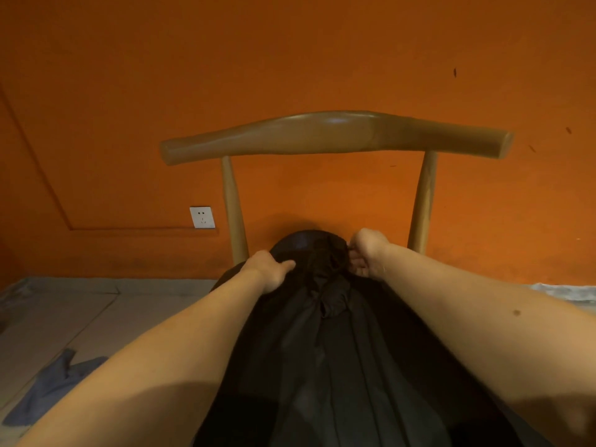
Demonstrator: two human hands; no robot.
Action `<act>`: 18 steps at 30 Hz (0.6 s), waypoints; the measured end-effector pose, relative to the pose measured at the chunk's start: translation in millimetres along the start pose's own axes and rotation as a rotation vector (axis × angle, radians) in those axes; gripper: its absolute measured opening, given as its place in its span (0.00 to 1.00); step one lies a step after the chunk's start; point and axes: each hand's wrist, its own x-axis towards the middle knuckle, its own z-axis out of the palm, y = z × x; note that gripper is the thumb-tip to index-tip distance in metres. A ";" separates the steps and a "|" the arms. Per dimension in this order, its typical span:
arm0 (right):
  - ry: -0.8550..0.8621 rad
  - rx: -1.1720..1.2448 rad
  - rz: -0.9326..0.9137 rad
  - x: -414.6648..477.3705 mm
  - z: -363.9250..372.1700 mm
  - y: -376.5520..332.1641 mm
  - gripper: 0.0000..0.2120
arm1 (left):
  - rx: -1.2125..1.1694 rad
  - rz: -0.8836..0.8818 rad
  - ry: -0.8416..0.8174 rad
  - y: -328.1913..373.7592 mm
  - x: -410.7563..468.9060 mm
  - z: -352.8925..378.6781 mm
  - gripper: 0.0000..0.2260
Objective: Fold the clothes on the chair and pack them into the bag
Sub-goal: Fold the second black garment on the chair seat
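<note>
A black garment (335, 359) hangs from both my hands in front of a wooden chair (335, 137), with bunched cloth at its top. My left hand (271, 269) grips the top left edge, thumb lying over the fabric. My right hand (367, 253) is curled round the top right edge. The cloth drapes down between my forearms and hides the chair seat. No bag is in view.
An orange wall with a white socket (202, 217) stands right behind the chair. A blue-grey cloth (54, 388) lies on the grey floor at lower left. A pale crumpled thing (567, 293) shows at the right edge.
</note>
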 end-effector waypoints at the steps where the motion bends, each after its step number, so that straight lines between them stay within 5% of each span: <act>1: -0.017 -0.036 0.010 -1.0 0.5 -0.3 0.12 | 0.044 -0.011 0.012 -1.3 3.0 1.6 0.23; 4: -0.026 -0.231 -0.016 2.4 7.4 0.3 0.24 | 0.107 -0.036 0.100 -5.6 10.0 2.0 0.13; 9: 0.224 -0.499 -0.135 4.7 -7.3 -0.2 0.09 | 0.197 -0.103 0.215 -21.6 10.8 -5.3 0.05; 13: 0.366 -0.564 -0.183 10.5 -25.7 2.9 0.11 | 0.284 -0.055 0.241 -21.0 10.9 -2.2 0.05; 15: 0.310 -0.568 -0.343 5.2 -16.3 7.4 0.15 | 0.292 -0.032 0.235 -19.4 9.3 -0.1 0.06; 18: -0.048 -0.830 -0.661 -5.4 5.8 23.1 0.13 | 0.276 0.001 0.171 -21.7 6.5 2.4 0.12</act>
